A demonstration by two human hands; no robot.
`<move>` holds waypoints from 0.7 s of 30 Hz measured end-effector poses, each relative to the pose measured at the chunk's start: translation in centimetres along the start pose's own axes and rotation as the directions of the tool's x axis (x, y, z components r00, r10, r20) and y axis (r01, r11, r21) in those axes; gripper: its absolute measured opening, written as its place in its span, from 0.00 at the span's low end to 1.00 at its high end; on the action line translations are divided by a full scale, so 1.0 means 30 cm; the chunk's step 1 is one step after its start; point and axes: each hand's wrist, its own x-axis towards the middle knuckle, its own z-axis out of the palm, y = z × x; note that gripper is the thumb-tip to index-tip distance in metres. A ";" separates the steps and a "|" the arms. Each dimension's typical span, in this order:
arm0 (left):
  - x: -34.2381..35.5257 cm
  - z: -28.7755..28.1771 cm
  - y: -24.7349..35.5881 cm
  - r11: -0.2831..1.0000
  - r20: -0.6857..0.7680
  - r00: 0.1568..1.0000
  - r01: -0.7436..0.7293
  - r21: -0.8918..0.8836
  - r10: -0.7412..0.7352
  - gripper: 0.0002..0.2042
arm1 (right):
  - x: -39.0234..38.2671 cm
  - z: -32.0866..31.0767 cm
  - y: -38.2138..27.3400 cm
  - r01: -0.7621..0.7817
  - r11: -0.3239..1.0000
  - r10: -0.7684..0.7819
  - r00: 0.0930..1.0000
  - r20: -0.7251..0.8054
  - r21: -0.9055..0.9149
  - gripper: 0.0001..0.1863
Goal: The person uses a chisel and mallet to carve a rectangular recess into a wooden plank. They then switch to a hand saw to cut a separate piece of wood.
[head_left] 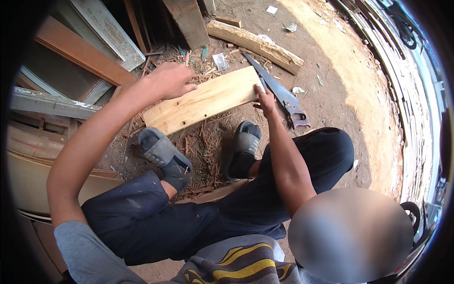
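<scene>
Pale wooden board [208,100] is extending leftward from right fingers [259,89] gripping its end; left fingers [189,88] are hanging beside it, closure unclear.

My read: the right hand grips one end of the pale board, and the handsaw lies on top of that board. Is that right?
Not quite: the handsaw is not on top of the pale board. The head view shows it lying on the ground, just to the right of the board. The right hand does grip one end of the board.
</scene>
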 end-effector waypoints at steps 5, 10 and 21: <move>-0.129 -0.042 -0.057 0.997 -0.002 1.000 0.020 -0.071 -0.020 0.17 | -0.026 0.031 -0.009 0.008 1.000 -0.008 1.000 -0.007 0.027 0.23; -0.114 0.213 -0.172 0.989 0.186 0.972 0.140 0.040 -0.145 0.22 | -0.017 0.013 -0.006 -0.012 1.000 0.012 1.000 -0.006 -0.009 0.25; -0.014 0.718 -0.201 0.770 -0.265 0.840 0.247 -0.588 -0.473 0.22 | -0.051 -0.022 -0.076 -0.109 0.980 0.130 0.984 0.121 -0.166 0.38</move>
